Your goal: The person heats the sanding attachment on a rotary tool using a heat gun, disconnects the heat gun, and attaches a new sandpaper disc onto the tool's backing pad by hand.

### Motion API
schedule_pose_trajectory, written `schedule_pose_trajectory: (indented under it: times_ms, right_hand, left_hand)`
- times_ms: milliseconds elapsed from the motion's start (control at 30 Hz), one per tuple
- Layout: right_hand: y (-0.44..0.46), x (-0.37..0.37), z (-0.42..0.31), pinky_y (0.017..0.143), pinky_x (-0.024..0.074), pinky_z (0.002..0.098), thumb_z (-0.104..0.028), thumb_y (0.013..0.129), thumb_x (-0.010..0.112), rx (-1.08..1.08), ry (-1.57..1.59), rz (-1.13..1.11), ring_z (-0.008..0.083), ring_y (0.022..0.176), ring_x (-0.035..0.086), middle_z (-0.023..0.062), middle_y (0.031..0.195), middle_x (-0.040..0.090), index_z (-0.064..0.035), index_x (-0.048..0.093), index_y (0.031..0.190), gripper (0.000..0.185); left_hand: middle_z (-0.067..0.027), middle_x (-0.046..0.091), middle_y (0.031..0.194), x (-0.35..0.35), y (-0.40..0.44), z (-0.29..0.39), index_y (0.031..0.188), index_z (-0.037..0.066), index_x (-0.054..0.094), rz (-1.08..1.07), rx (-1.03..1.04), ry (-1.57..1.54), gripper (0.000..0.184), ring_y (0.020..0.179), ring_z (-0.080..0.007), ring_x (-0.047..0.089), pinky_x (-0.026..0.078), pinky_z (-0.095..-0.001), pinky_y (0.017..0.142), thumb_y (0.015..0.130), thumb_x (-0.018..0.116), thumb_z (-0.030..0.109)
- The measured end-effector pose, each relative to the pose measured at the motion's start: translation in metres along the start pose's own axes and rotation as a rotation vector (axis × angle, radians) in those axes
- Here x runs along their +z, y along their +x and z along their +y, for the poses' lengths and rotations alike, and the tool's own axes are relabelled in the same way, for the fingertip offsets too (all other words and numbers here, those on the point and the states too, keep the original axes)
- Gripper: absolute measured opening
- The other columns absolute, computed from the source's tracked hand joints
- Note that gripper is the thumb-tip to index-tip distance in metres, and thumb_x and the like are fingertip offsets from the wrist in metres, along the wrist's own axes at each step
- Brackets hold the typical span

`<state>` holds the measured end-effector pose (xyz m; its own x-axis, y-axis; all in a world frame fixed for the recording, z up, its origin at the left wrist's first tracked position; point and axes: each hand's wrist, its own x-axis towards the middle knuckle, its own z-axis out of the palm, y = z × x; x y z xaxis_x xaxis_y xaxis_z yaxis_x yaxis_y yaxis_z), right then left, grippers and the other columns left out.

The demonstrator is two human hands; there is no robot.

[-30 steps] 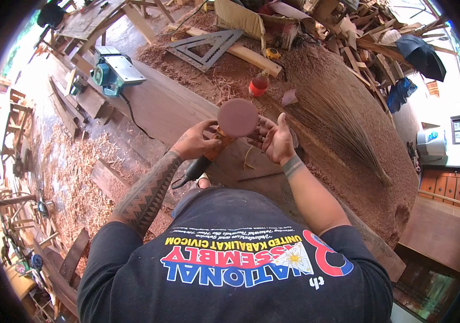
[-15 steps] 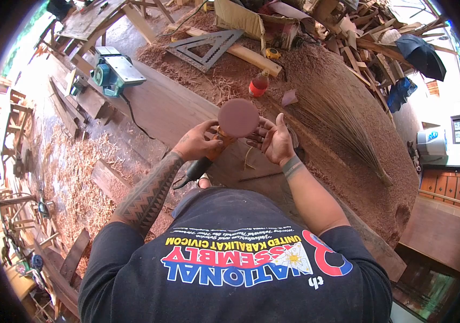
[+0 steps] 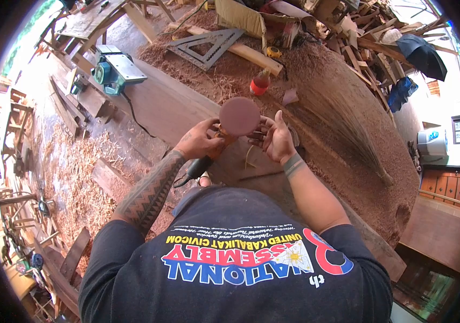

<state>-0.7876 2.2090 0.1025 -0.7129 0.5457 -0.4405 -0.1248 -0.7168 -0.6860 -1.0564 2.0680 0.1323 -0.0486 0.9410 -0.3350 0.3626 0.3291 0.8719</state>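
A power sander (image 3: 220, 146) with an orange and black body points its round reddish-brown disc (image 3: 239, 116) upward. My left hand (image 3: 202, 140) is closed round the body just below the disc. On the disc's right side, my right hand (image 3: 275, 138) has its thumb raised and its fingers spread, with the fingertips at the disc's edge. Whether those fingertips press on the edge is hard to see. Under the tool lies a wide wooden board (image 3: 173, 105). A red-labelled bottle (image 3: 259, 84) stands beyond the disc.
A green electric planer (image 3: 116, 72) with a cord rests on the board at the upper left. Farther back are a metal triangle square (image 3: 204, 49), a wooden batten (image 3: 251, 57) and a yellow tape measure (image 3: 273, 52). A stick broom (image 3: 348, 126) lies in sawdust to the right.
The view has shifted very slightly. Both hands and the sander hold nearly the same pose as before.
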Motion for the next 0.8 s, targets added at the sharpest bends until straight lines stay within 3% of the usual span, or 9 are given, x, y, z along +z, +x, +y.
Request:
schedule_pose_trajectory:
  times_ms: [133,667,800]
  right_hand:
    - [-0.001,0.005,-0.003,0.094,0.0581,0.0432,-0.086,0.104,0.032,0.002,-0.009,0.023,0.0268,0.111,0.072,0.0160,0.127,0.073,-0.0037,0.056,0.148,0.097]
    - [-0.003,0.015,-0.008,0.096,0.0605,0.0465,-0.085,0.105,0.031,0.009,0.013,0.041,0.0297,0.111,0.073,0.0163,0.126,0.073,-0.0022,0.058,0.145,0.096]
    - [-0.002,0.013,-0.008,0.097,0.0604,0.0463,-0.086,0.104,0.030,0.019,0.020,0.039,0.0297,0.112,0.074,0.0171,0.127,0.073,-0.0014,0.058,0.145,0.098]
  left_hand:
    - [-0.0212,0.069,0.137,0.004,0.005,-0.001,0.159,0.004,0.051,0.045,0.001,0.046,0.082,0.112,-0.0292,0.073,0.059,-0.0408,0.098,0.092,0.082,0.038]
    - [-0.0191,0.068,0.143,0.000,0.015,-0.010,0.156,0.000,0.053,0.040,0.010,-0.106,0.086,0.121,-0.0283,0.071,0.059,-0.0418,0.103,0.086,0.092,0.031]
    - [-0.0173,0.067,0.142,0.001,0.020,-0.017,0.154,-0.002,0.054,0.004,0.025,-0.284,0.085,0.123,-0.0275,0.069,0.056,-0.0412,0.107,0.086,0.093,0.029]
